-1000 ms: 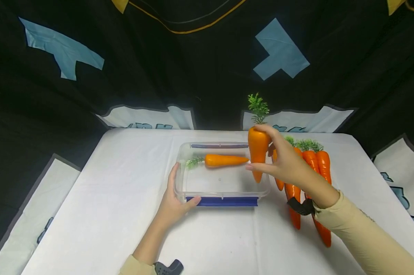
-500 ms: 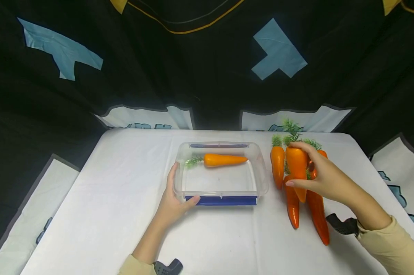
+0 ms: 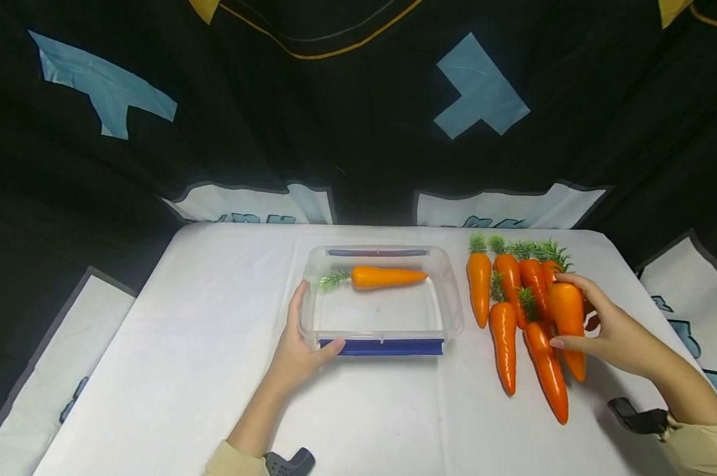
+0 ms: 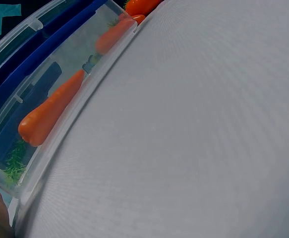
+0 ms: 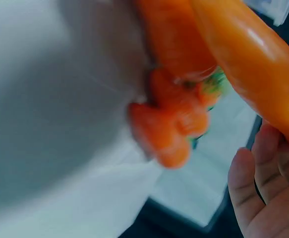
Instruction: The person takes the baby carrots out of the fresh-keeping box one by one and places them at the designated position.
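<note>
A clear plastic food container (image 3: pixel 415 320) with a blue clip along its front stands on the table. One carrot (image 3: pixel 388 277) lies in it, leafy end to the left. My left hand (image 3: pixel 301 354) grips the container's front left corner, thumb at the blue clip, fingers along the side. To the right, my right hand (image 3: pixel 617 330) holds an orange carrot (image 3: pixel 567 309) between thumb and fingers, tip pointing down and toward me. In the right wrist view this carrot (image 5: pixel 258 64) is close to the camera, above the others.
Several carrots (image 3: pixel 504 347) with green tops lie grouped on the white tablecloth (image 3: pixel 215 297), right of the container. A black curtain (image 3: pixel 358 132) with light blue patches hangs behind the table.
My right hand has carried the carrot from over the container's right side rightward and toward me, to the right edge of the carrot group. The left hand and container stay in place.
</note>
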Demonstrator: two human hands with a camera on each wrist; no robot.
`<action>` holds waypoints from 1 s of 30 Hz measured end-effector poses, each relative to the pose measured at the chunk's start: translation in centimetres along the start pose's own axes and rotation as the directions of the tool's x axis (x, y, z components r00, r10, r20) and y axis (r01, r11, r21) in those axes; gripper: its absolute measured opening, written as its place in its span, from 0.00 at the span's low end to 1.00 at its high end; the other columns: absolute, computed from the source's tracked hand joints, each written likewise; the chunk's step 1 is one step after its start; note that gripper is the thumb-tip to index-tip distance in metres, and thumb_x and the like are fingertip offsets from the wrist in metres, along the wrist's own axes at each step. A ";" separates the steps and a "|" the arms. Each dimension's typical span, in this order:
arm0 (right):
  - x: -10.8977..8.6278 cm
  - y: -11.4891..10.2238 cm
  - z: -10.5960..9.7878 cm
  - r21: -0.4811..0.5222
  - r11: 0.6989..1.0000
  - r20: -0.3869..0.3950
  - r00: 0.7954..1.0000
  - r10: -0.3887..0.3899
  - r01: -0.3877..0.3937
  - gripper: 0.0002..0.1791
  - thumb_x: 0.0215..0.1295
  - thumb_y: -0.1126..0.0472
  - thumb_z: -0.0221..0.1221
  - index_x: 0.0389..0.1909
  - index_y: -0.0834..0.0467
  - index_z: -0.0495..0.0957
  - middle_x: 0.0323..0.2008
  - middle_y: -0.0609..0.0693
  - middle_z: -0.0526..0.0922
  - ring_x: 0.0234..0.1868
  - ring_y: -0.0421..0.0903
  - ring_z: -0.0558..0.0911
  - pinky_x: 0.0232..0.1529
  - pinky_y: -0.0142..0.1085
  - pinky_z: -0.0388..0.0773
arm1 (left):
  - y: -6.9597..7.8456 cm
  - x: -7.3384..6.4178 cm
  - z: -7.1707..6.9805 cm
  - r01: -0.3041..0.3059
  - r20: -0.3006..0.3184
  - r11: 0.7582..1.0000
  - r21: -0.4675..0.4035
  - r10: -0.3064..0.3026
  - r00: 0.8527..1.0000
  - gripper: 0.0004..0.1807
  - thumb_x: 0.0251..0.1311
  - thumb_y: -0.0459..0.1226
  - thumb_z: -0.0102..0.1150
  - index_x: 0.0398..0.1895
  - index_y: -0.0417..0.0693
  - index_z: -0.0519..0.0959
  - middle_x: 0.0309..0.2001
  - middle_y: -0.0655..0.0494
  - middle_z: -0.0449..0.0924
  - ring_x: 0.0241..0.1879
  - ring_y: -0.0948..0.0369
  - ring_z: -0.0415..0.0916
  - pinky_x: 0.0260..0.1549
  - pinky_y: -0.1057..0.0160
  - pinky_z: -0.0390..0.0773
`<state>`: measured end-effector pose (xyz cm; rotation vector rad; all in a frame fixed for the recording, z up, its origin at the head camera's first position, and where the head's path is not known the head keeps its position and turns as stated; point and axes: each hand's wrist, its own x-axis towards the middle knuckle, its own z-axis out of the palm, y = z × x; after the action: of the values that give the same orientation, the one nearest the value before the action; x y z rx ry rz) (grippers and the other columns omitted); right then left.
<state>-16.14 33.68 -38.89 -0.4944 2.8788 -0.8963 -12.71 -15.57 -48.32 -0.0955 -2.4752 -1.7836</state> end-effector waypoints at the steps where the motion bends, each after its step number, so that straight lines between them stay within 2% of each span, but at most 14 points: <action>1: -0.2 0.5 0.0 0.011 1.000 0.002 1.000 0.005 -0.005 0.56 0.52 0.54 0.75 0.76 0.53 0.49 0.58 0.59 0.67 0.40 0.37 0.67 0.33 0.29 0.72 | 0.0 0.0 0.0 -0.003 0.001 1.000 0.000 0.003 1.000 0.65 0.46 0.46 0.77 0.77 0.82 0.37 0.81 0.60 0.38 0.79 0.44 0.43 0.70 0.29 0.49; 6: -1.2 2.2 0.3 0.041 0.999 0.036 0.999 0.020 -0.021 0.58 0.53 0.56 0.74 0.78 0.51 0.46 0.59 0.58 0.65 0.41 0.35 0.68 0.32 0.28 0.72 | -0.2 0.1 0.0 -0.011 0.005 1.000 -0.001 0.011 1.000 0.64 0.47 0.46 0.77 0.77 0.82 0.38 0.81 0.60 0.38 0.79 0.45 0.43 0.70 0.29 0.48; 12: -1.8 3.0 0.8 0.037 0.999 0.093 0.995 0.024 -0.028 0.56 0.53 0.55 0.74 0.77 0.50 0.48 0.55 0.52 0.68 0.40 0.36 0.69 0.31 0.29 0.71 | -0.1 0.1 0.0 -0.001 0.000 1.000 0.008 0.001 1.000 0.65 0.47 0.47 0.77 0.77 0.81 0.37 0.81 0.60 0.38 0.79 0.44 0.43 0.70 0.28 0.49; 20: -1.7 3.4 1.0 0.033 0.997 0.155 0.986 0.065 -0.071 0.56 0.51 0.52 0.74 0.77 0.50 0.50 0.54 0.54 0.69 0.39 0.38 0.68 0.30 0.29 0.71 | -0.2 0.1 0.1 0.012 -0.002 1.000 -0.002 -0.012 1.000 0.64 0.47 0.47 0.76 0.78 0.80 0.37 0.81 0.60 0.38 0.79 0.44 0.43 0.69 0.28 0.49; 25: -1.6 4.0 1.1 0.064 0.992 0.233 0.968 0.094 -0.112 0.54 0.53 0.54 0.73 0.77 0.50 0.50 0.55 0.59 0.67 0.40 0.38 0.65 0.29 0.30 0.66 | -0.2 0.1 0.2 0.011 -0.001 1.000 -0.009 -0.011 1.000 0.64 0.47 0.46 0.76 0.77 0.81 0.38 0.81 0.60 0.38 0.79 0.44 0.43 0.69 0.28 0.49; 27: -1.5 4.3 1.1 0.069 0.991 0.262 0.960 0.096 -0.118 0.53 0.55 0.55 0.72 0.77 0.50 0.50 0.61 0.63 0.65 0.43 0.38 0.65 0.32 0.31 0.66 | -0.1 0.0 0.2 0.013 0.000 1.000 -0.006 -0.013 1.000 0.64 0.47 0.47 0.76 0.77 0.82 0.37 0.81 0.60 0.38 0.79 0.44 0.43 0.69 0.28 0.49; 28: -1.5 4.3 1.1 0.085 0.989 0.277 0.956 0.095 -0.123 0.53 0.56 0.56 0.72 0.77 0.51 0.50 0.64 0.65 0.63 0.48 0.41 0.66 0.37 0.34 0.72 | -0.1 0.0 0.2 0.015 -0.002 1.000 -0.005 -0.015 1.000 0.64 0.47 0.47 0.77 0.77 0.82 0.37 0.81 0.60 0.38 0.79 0.44 0.43 0.69 0.28 0.49; 29: -1.4 4.4 1.1 0.095 0.988 0.288 0.953 0.092 -0.124 0.53 0.56 0.56 0.72 0.77 0.52 0.50 0.67 0.67 0.61 0.54 0.45 0.67 0.44 0.39 0.78 | 0.0 0.0 0.2 0.016 -0.003 1.000 -0.006 -0.016 1.000 0.64 0.46 0.47 0.77 0.77 0.83 0.37 0.81 0.60 0.39 0.79 0.44 0.43 0.69 0.28 0.49; 30: -1.4 4.5 1.1 0.104 0.986 0.298 0.950 0.096 -0.132 0.53 0.55 0.57 0.72 0.77 0.53 0.51 0.69 0.69 0.59 0.59 0.49 0.66 0.50 0.49 0.80 | 0.0 0.0 0.2 0.016 -0.004 1.000 -0.004 -0.016 1.000 0.64 0.46 0.47 0.77 0.77 0.83 0.37 0.81 0.60 0.39 0.79 0.44 0.43 0.69 0.28 0.49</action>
<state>-15.86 37.03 -42.32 -0.4044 2.5399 -0.8918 -12.72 -15.42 -48.36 -0.0727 -2.4773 -1.7930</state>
